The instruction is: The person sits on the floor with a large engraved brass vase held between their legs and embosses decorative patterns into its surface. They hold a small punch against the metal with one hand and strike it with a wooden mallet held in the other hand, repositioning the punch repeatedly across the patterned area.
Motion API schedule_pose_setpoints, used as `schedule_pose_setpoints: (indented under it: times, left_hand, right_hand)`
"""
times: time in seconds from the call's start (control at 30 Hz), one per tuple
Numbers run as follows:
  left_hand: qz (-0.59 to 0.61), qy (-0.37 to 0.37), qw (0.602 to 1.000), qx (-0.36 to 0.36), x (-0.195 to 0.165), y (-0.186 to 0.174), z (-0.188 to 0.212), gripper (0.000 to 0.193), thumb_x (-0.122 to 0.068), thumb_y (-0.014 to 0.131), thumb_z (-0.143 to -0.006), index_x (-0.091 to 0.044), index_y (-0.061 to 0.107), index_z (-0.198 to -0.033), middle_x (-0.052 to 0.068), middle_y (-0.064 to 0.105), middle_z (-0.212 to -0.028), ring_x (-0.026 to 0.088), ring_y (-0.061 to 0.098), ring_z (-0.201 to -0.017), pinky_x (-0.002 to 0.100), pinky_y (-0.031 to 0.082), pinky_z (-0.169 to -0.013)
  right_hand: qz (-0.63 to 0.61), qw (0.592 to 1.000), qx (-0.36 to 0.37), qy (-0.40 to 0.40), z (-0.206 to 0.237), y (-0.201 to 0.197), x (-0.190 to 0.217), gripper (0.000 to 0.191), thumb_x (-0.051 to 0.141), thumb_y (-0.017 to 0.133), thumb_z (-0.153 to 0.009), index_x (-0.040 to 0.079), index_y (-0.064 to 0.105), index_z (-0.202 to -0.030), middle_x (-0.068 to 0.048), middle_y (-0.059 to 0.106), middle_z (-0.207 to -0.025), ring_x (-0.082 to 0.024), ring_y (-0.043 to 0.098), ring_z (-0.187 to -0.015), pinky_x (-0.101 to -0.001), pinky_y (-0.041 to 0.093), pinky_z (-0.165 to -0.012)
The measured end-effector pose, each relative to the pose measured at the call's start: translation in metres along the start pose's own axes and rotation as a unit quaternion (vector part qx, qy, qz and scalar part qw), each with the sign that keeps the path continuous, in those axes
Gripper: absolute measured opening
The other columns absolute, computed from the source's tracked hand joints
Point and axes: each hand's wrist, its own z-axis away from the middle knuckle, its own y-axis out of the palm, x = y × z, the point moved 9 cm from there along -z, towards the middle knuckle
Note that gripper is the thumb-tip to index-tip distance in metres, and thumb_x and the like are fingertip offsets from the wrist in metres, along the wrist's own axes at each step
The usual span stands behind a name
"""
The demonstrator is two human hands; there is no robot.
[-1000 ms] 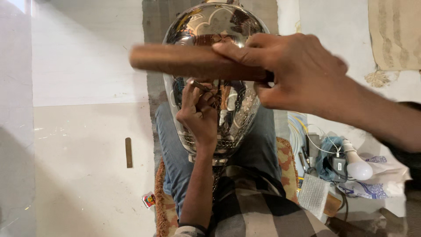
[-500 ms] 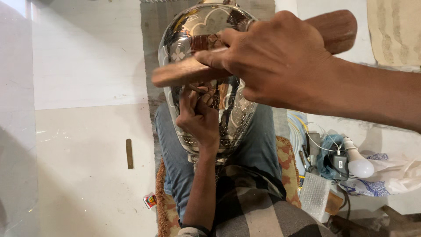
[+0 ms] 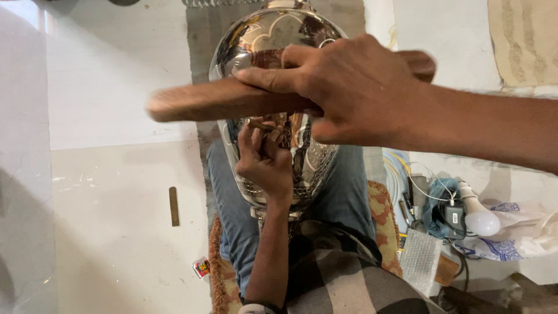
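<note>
A large shiny engraved metal vase point(image 3: 273, 40) rests on my lap between my jeans-clad legs. My left hand point(image 3: 264, 163) presses against its patterned belly, fingers closed on a small thin chisel point(image 3: 260, 125). My right hand point(image 3: 354, 87) is raised above the vase, gripping a long brown wooden mallet point(image 3: 215, 102) that lies roughly level and is blurred with motion. The mallet's left end hangs above and to the left of the chisel.
A small flat metal strip point(image 3: 174, 206) lies on the pale floor at left. To the right are a white light bulb point(image 3: 480, 218), cables, a dark adapter point(image 3: 453, 220), a plastic bag point(image 3: 517, 232) and bubble wrap point(image 3: 419, 260). A patterned cushion point(image 3: 381, 221) is under me.
The mallet was tilted with its right end high half a second ago; now it has swung down to nearly level over the chisel. My left hand has kept its place on the vase.
</note>
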Motion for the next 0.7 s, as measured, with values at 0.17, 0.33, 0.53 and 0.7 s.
schedule_pose_setpoints:
  times: [0.17,0.33,0.53,0.7]
  left_hand:
    - [0.016,-0.031,0.999,0.016,0.004,0.004,-0.001,0.019,0.002,0.064,-0.100,0.003,0.066,-0.119,0.011,0.079,-0.091,0.016,0.076,-0.077,0.028,0.063,-0.071]
    - [0.002,0.022,1.000,0.017,-0.014,0.004,-0.001,0.031,0.003,0.053,-0.098,0.003,0.060,-0.128,0.011,0.077,-0.101,0.015,0.078,-0.089,0.028,0.065,-0.080]
    - [-0.004,0.035,0.999,0.011,-0.021,0.005,0.000,0.037,0.009,0.051,-0.095,0.004,0.059,-0.130,0.011,0.075,-0.102,0.016,0.078,-0.090,0.029,0.066,-0.080]
    - [-0.032,0.062,0.996,0.063,-0.019,0.010,-0.005,0.048,0.013,0.045,-0.084,0.001,0.060,-0.128,0.010,0.077,-0.102,0.016,0.078,-0.093,0.029,0.067,-0.084]
  right_hand:
    - [0.129,0.992,0.007,-0.004,0.004,-0.003,0.000,0.088,0.018,0.075,-0.071,0.038,0.052,-0.153,-0.005,0.070,-0.100,-0.020,0.066,-0.052,-0.0343,0.052,-0.041]
    - [-0.033,0.999,-0.026,0.025,0.007,-0.008,-0.009,0.089,0.009,0.074,-0.073,0.036,0.054,-0.155,-0.002,0.071,-0.106,-0.017,0.066,-0.058,-0.0333,0.050,-0.044]
    - [0.082,0.995,-0.028,-0.042,0.015,-0.012,0.001,0.082,0.012,0.075,-0.078,0.040,0.051,-0.151,-0.001,0.068,-0.091,-0.016,0.065,-0.057,-0.0314,0.052,-0.046]
    - [0.112,0.992,0.059,-0.010,0.020,0.007,-0.010,0.089,0.021,0.078,-0.073,0.044,0.046,-0.153,0.000,0.066,-0.088,-0.017,0.061,-0.052,-0.0335,0.051,-0.042]
